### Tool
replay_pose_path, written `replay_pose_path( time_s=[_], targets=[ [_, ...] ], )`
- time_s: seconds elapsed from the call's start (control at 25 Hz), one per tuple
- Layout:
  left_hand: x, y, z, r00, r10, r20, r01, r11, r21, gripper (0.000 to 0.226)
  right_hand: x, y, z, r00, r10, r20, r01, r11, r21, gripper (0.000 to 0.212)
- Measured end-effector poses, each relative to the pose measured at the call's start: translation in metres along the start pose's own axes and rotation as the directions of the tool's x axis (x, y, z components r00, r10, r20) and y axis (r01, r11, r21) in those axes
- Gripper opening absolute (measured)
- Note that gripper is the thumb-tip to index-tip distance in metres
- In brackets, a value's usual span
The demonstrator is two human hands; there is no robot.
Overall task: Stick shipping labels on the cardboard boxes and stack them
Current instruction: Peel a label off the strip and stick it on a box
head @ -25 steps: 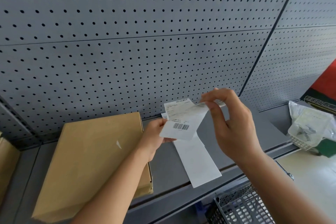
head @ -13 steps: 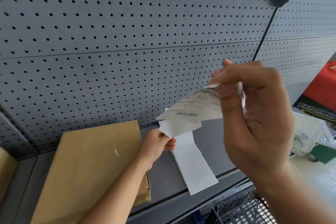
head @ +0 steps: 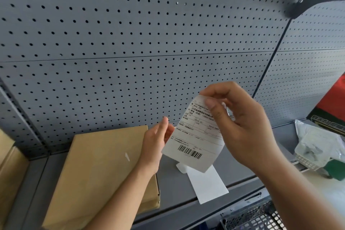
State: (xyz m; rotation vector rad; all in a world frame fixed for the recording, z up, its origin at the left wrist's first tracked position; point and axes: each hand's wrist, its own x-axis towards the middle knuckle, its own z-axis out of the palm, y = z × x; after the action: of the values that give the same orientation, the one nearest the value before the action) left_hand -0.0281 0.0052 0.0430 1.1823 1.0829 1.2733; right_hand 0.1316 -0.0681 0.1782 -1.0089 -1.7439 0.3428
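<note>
My right hand (head: 242,127) pinches the top edge of a white shipping label (head: 196,136) with printed text and a barcode, holding it in the air above the grey shelf (head: 171,179). My left hand (head: 156,142) is beside the label's left edge, fingers straight and apart, touching or nearly touching it. A flat brown cardboard box (head: 99,173) lies on the shelf to the left, under my left forearm. White backing paper (head: 205,183) lies on the shelf below the label.
A grey pegboard wall (head: 149,43) stands behind the shelf. More cardboard (head: 9,164) sits at the far left. A clear plastic bag and a white basket (head: 317,151) are at the right, a red box (head: 332,102) behind them, a wire basket (head: 252,218) below the shelf.
The label has come free of the backing paper, which now lies on the shelf. My right hand lowered the label to face me. My left hand let go of the backing and opened.
</note>
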Motion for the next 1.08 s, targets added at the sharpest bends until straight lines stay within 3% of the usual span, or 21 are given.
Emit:
replay_pose_path(
  time_s=[0.16, 0.28, 0.4, 0.52, 0.6, 0.72, 0.8, 0.92, 1.08],
  targets=[
    [-0.008, 0.022, -0.034, 0.99, 0.099, 0.099, -0.09, 0.992, -0.093, 0.085, 0.007, 0.012, 0.023, 0.985, 0.113, 0.13, -0.115, 0.993, 0.006, 0.018],
    [-0.03, 0.038, -0.057, 0.971, 0.124, 0.207, -0.129, 0.992, 0.013, 0.059, 0.015, 0.016, 0.047, 0.97, 0.119, 0.212, -0.124, 0.992, 0.008, 0.018],
    [-0.045, 0.043, -0.075, 0.992, 0.093, 0.082, -0.097, 0.994, 0.043, 0.019, 0.021, 0.017, 0.078, 0.949, 0.119, 0.291, -0.137, 0.99, 0.043, 0.019],
    [-0.053, 0.043, -0.099, 0.993, 0.075, -0.093, -0.071, 0.996, 0.046, 0.014, 0.028, 0.023, 0.107, 0.94, 0.166, 0.298, -0.187, 0.982, 0.042, 0.032],
    [-0.057, 0.042, -0.117, 0.98, 0.051, -0.19, -0.043, 0.998, 0.045, 0.018, 0.029, 0.033, 0.125, 0.91, 0.278, 0.308, -0.308, 0.95, 0.055, 0.034],
    [-0.059, 0.033, -0.142, 0.953, -0.016, -0.304, 0.028, 0.999, 0.032, 0.018, 0.017, 0.051, 0.157, 0.712, 0.501, 0.492, -0.66, 0.717, 0.225, 0.029],
    [-0.061, 0.028, -0.154, 0.94, -0.052, -0.338, 0.073, 0.996, 0.05, 0.016, 0.007, 0.058, 0.174, 0.603, 0.52, 0.605, -0.764, 0.594, 0.251, 0.024],
    [-0.065, 0.02, -0.167, 0.934, -0.051, -0.352, 0.12, 0.977, 0.176, 0.016, -0.003, 0.06, 0.194, 0.617, 0.51, 0.599, -0.754, 0.602, 0.264, 0.013],
    [-0.061, 0.008, -0.182, 0.93, -0.005, -0.367, 0.18, 0.878, 0.443, 0.02, -0.008, 0.066, 0.215, 0.671, 0.556, 0.491, -0.694, 0.704, 0.15, 0.011]
  ],
)
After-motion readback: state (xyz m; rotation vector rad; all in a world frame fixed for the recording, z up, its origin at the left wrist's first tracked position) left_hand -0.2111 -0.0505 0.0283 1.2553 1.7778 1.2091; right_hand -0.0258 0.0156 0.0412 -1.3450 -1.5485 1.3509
